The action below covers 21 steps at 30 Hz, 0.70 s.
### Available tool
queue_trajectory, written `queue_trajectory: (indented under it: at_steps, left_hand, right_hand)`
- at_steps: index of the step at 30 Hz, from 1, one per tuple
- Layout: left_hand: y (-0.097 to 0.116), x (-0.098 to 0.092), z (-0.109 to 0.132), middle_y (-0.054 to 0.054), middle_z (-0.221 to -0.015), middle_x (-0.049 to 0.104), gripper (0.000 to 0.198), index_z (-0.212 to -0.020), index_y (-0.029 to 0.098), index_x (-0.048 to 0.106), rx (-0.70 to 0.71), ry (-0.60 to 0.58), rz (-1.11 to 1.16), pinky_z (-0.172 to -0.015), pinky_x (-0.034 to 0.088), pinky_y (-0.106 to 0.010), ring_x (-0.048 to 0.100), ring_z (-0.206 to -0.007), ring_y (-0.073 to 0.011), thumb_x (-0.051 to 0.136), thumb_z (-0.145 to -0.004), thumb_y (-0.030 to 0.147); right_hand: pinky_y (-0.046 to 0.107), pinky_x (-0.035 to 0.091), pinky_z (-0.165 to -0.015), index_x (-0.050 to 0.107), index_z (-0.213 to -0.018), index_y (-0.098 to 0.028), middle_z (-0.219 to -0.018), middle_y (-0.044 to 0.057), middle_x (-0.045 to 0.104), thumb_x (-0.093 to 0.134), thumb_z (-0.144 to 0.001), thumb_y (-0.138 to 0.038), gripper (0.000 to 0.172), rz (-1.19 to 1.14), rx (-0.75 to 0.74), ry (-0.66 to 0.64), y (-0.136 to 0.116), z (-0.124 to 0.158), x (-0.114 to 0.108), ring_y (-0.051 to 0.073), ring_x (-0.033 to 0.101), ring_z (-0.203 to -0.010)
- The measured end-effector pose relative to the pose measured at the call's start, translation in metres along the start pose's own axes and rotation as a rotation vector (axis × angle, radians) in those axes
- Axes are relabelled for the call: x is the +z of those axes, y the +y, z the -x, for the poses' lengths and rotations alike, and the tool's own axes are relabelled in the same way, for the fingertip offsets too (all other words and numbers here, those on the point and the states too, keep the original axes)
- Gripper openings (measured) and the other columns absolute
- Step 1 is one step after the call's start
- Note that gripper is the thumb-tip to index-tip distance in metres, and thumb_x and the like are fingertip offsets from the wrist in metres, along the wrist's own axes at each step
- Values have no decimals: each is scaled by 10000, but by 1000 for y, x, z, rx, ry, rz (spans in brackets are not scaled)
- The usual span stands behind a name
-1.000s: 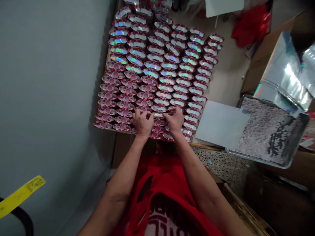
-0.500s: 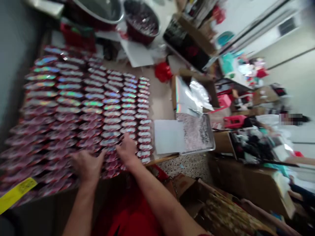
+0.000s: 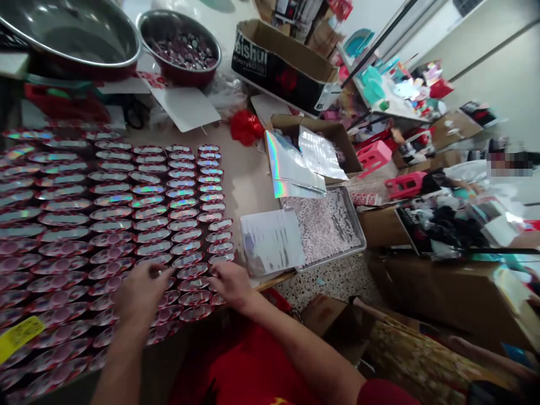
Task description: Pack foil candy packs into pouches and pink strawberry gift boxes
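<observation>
Rows of small red-rimmed shiny oval pieces (image 3: 126, 214) overlap one another and cover a board on the table. My left hand (image 3: 141, 295) rests on the nearest rows, fingers curled and pinched on one of the pieces. My right hand (image 3: 230, 284) lies at the right end of the near rows, fingers bent down onto the pieces there. Its fingertips are hidden among them.
A metal tray (image 3: 337, 256) of small pale bits and a white sheet (image 3: 270, 239) sit right of the board. Holographic foil sheets (image 3: 291, 163), cardboard boxes (image 3: 287, 62), two metal bowls (image 3: 181, 45) and a red bag (image 3: 247, 126) lie beyond. Another person is at the far right.
The view has swung up and to the right, showing the cluttered room. Both hands have stayed on the near rows, with the right one now further apart from the left.
</observation>
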<state>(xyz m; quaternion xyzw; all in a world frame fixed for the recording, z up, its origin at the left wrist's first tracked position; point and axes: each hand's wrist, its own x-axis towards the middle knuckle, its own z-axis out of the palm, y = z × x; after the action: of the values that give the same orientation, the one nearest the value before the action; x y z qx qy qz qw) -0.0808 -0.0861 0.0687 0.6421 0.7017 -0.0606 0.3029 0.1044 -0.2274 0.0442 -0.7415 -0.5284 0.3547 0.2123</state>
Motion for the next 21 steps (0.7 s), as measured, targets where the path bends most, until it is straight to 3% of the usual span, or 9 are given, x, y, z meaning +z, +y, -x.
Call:
queue_trajectory:
  at_steps: [2,5,7,9,13,16,21]
  left_hand:
    - [74,31,7,-29,-918,771,208,-849,282,701,284,10,122,-833,529,-415,703,-904,-295,638,-834,480]
    - [184,94,4,-93,-1023,777,109,-909,239,740,642,-99,186,-965,514,-396,698,-1031,-282,642,-883,278]
    - [243,133,-6,-125,-1142,770,147,-1007,225,762,720,-135,144,-1036,484,-417,666,-1153,-306,665,-896,228]
    - [284,165,-20,-154,-1239,745,214,-1109,209,765,740,-184,77,-1016,482,-426,642,-1205,-329,680,-915,241]
    - [322,205,-43,-145,-1114,770,170,-1028,206,787,747,-364,27,-895,481,-366,688,-1068,-305,705,-930,319]
    - [326,221,-50,-108,-1005,786,125,-921,212,787,761,-415,108,-860,463,-324,699,-981,-262,672,-930,260]
    - [320,234,-52,-83,-958,788,136,-892,223,783,698,-366,157,-793,448,-305,689,-923,-243,647,-902,228]
  right_hand:
    - [324,513,-881,724,-1045,-240,-1020,64,777,684,-958,-253,97,64,38,130,46,16,-41,236,713,-982]
    - [404,517,-971,721,-1203,-208,-1119,126,754,590,-984,-232,257,175,217,502,120,19,-106,273,672,-1053]
    - [451,491,-1044,684,-1311,-180,-1230,164,712,521,-992,-209,359,268,266,622,163,7,-143,300,621,-1164]
    - [462,462,-1080,658,-1364,-134,-1308,197,670,490,-983,-173,419,358,274,596,198,-9,-170,317,573,-1226]
    - [432,417,-1081,610,-1460,-126,-1441,180,615,481,-1013,-174,468,476,175,339,233,-42,-196,319,520,-1222]
    - [428,404,-1028,569,-1511,-151,-1453,160,617,444,-1049,-190,480,524,149,217,238,-59,-202,326,488,-1236]
    - [456,371,-1012,664,-1367,-178,-1392,166,655,415,-1060,-198,396,575,184,121,239,-71,-199,335,504,-1218]
